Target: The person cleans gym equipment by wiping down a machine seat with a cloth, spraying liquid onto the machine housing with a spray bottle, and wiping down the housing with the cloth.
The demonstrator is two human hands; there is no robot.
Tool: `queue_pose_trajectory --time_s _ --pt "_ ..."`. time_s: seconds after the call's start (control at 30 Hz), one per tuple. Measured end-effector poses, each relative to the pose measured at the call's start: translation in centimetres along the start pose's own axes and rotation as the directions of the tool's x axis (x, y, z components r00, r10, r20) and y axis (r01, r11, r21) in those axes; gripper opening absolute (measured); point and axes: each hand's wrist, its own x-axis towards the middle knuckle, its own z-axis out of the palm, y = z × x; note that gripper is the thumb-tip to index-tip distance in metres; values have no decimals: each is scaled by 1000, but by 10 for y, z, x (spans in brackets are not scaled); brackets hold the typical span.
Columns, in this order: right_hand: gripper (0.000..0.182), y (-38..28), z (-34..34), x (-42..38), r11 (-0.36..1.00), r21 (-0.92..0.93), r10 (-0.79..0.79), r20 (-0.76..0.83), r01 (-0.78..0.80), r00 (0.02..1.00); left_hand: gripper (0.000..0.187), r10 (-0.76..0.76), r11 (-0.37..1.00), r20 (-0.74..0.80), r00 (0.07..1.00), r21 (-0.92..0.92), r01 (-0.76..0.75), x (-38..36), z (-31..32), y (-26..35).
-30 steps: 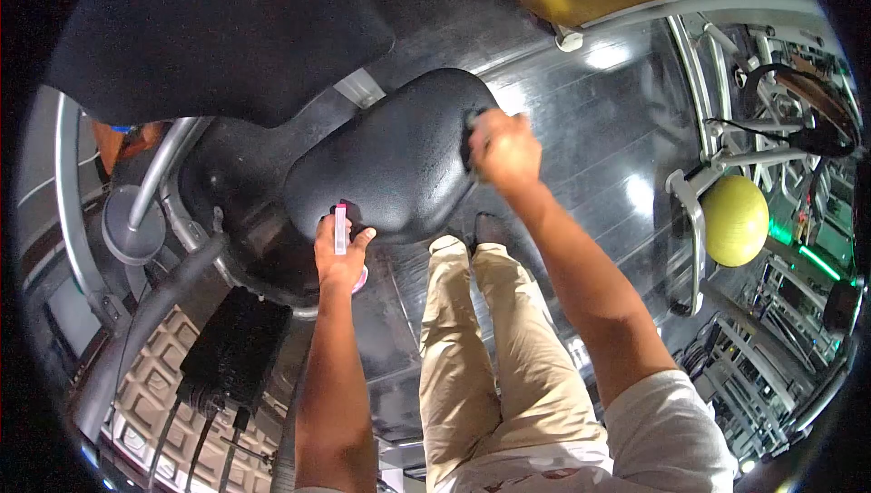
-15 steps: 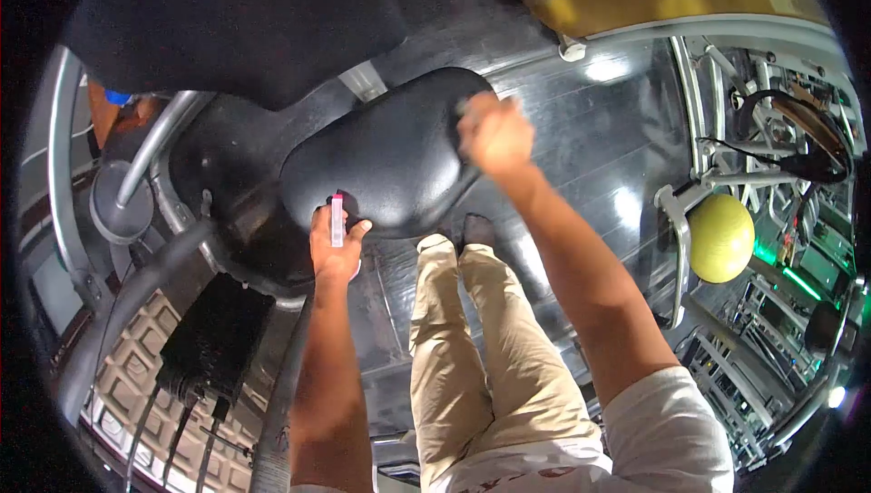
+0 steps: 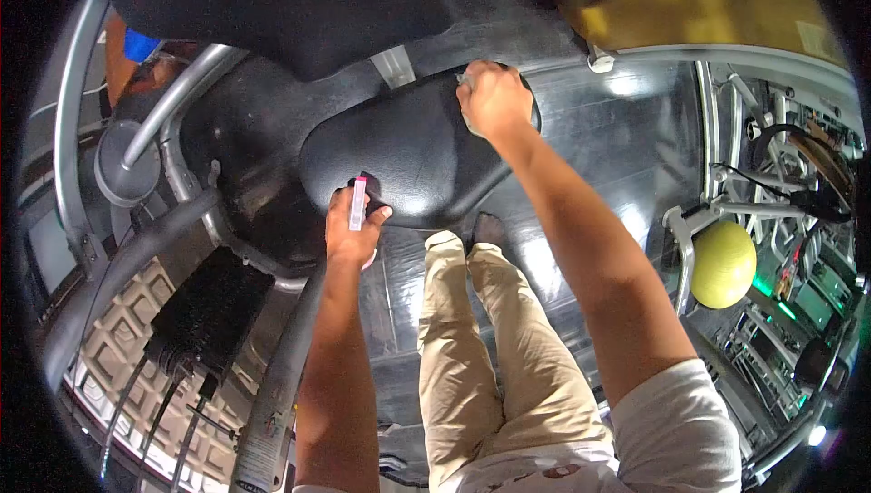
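My right hand (image 3: 497, 101) presses on the far right end of a black padded seat (image 3: 399, 144). Its fingers are curled over a pale cloth (image 3: 469, 119), of which only the edges show. At the seat's near left edge, my left hand (image 3: 352, 234) is closed around a slim translucent thing with a pink end (image 3: 358, 205). A dark tip shows beside the pink end; I cannot make out its exact kind.
A large black pad (image 3: 281, 3) hangs over the far side. Grey metal tubes (image 3: 186, 89) and a black weight stack (image 3: 210, 316) stand at left. To the right are a yellow ball (image 3: 724, 264) and metal racks. My legs (image 3: 463, 339) are close to the seat.
My right hand, blurred before, now rests sharp on the seat's far end. The view has shifted, so the seat and left hand appear slightly further right. The left hand keeps its grip.
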Motion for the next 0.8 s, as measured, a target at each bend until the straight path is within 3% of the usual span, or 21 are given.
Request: queue_pose_trajectory --time_s 0.03,0.1,0.13,0.27,0.37,0.43,0.5,0.57,0.63,0.67,0.7,0.77,0.8 --pt "17 -1 2 4 999 34 31 -64 -29 997 45 -48 999 15 999 -16 49 0 -2 1" --pt "16 -14 7 -7 995 -18 -103 -40 102 994 44 -148 987 45 988 -56 151 1 -4 6" --pt "15 -28 -1 -23 992 11 -129 54 129 990 43 -117 983 29 993 -142 120 0 -1 0" --pt "13 -54 18 -108 808 158 -587 132 567 799 43 -38 993 5 999 -112 39 0 -3 -2" --pt "14 -44 -9 -60 861 -30 -488 235 508 841 47 10 994 -30 999 -107 -13 -2 -2 0" --pt "17 -29 -27 6 947 -203 -176 321 249 931 47 33 996 -42 999 -84 -36 0 -1 0" --pt "19 -9 -11 28 967 -190 -132 196 170 972 46 12 996 -31 999 -89 -15 1 -1 1" --pt "21 -17 -3 1 957 -141 -230 155 252 961 45 3 996 -17 1000 -92 -4 1 -3 7" --pt "25 -46 -14 -46 944 -44 -291 350 326 890 45 -10 996 -7 1000 -85 9 4 -1 5" --pt "25 -54 -6 -74 900 23 -402 430 435 809 46 58 993 -16 998 -104 -59 5 -1 2" --pt "26 -54 0 -102 822 85 -552 363 563 751 47 10 999 -15 1000 -30 -11 6 -3 7" --pt "27 -52 0 -97 804 137 -579 403 579 709 47 -27 1000 14 1000 -8 27 6 -11 19" --pt "26 -54 -7 -76 842 31 -498 427 539 754 47 -17 1000 18 1000 -11 18 9 -12 20"
